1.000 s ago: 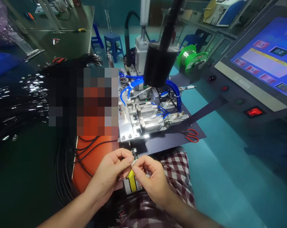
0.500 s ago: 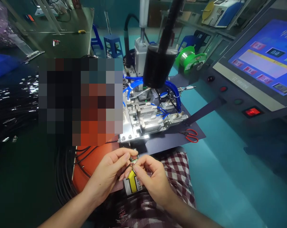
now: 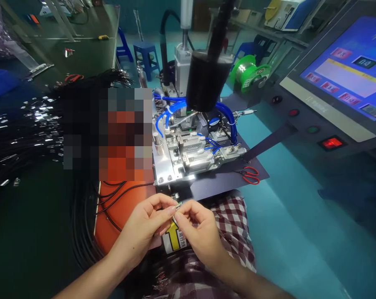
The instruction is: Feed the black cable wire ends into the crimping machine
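At the bottom centre my left hand (image 3: 144, 228) and my right hand (image 3: 202, 230) meet, fingertips almost touching. Between them is a small piece with green and metal parts (image 3: 178, 206), pinched by the left thumb and fingers. The right thumb and forefinger are pressed together at its near side; what they hold is too small to name. Under the fingers lies a white label with a yellow arrow (image 3: 174, 238). Just beyond my hands stands a metal machine (image 3: 188, 155) with blue tubes (image 3: 228, 116).
Black cables (image 3: 82, 224) hang over an orange surface (image 3: 113, 216) on the left. Red-handled snips (image 3: 251, 175) lie on the dark plate. A black cylinder (image 3: 208, 81) hangs above the machine. A control screen (image 3: 346, 70) stands right; a green spool (image 3: 248, 72) is behind.
The fingertips have drawn closer together around the small piece, and the left fingers have closed on it. The view has shifted slightly.
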The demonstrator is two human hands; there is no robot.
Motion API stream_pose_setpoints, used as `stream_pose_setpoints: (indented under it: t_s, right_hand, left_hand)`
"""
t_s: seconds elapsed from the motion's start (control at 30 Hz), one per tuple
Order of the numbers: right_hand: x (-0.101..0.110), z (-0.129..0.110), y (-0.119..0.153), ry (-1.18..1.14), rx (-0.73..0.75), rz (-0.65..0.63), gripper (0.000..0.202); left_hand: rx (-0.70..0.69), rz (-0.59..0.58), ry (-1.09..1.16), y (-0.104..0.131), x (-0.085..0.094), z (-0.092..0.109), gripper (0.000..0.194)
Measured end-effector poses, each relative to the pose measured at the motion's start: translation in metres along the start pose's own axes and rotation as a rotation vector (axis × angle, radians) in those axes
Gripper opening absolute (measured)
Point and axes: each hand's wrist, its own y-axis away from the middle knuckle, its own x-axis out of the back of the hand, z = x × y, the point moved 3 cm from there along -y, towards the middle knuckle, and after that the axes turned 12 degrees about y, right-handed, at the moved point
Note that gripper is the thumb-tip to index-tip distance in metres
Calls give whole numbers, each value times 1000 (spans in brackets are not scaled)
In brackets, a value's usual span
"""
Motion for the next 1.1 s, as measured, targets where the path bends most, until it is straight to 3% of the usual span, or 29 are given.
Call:
stream_pose_setpoints:
  t_s: [0.27, 0.53, 0.87, 1.1]
  right_hand:
    - [16, -1, -10, -130, -14, -64, 14]
    - [11, 3, -14, -284, -42, -143, 18]
    - [16, 4, -19, -293, -44, -403, 20]
    - [23, 3, -26, -177, -32, -534, 19]
  left_hand:
    - [73, -48, 94, 1, 2, -1, 20]
    - [101, -89, 91, 3, 3, 0, 21]
    - [169, -199, 125, 2, 3, 0, 19]
    - [138, -129, 31, 2, 1, -2, 18]
